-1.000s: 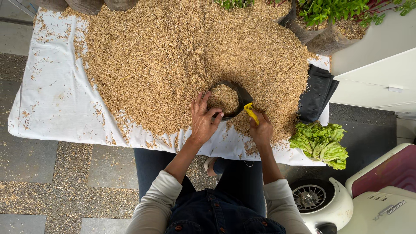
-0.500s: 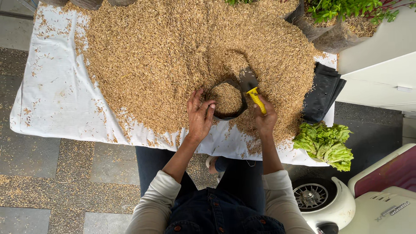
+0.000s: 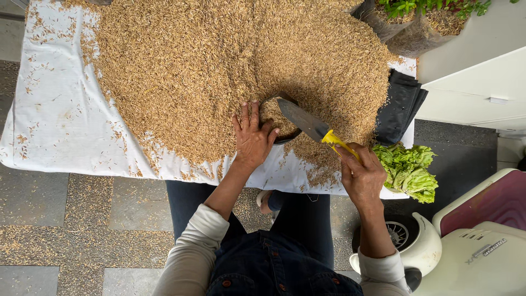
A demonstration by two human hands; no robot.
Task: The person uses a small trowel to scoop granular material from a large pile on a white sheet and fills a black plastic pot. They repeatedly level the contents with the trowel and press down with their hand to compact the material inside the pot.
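A white-covered worktop [image 3: 49, 126] lies bare at its left edge. A heap of husks [image 3: 219, 71] fills the middle. The left hand [image 3: 252, 137] rests open-fingered on a dark pot [image 3: 282, 137] near the front edge. The right hand [image 3: 361, 178] grips a yellow-handled trowel [image 3: 312, 125], blade over the pot. Lettuce [image 3: 408, 170] sits far right.

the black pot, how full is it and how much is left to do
Done: the black pot is heaped to its rim with husks. In hand: the left hand steadies it, and the right hand holds a yellow-handled trowel across it. Left: a large husk pile covers the white cloth.
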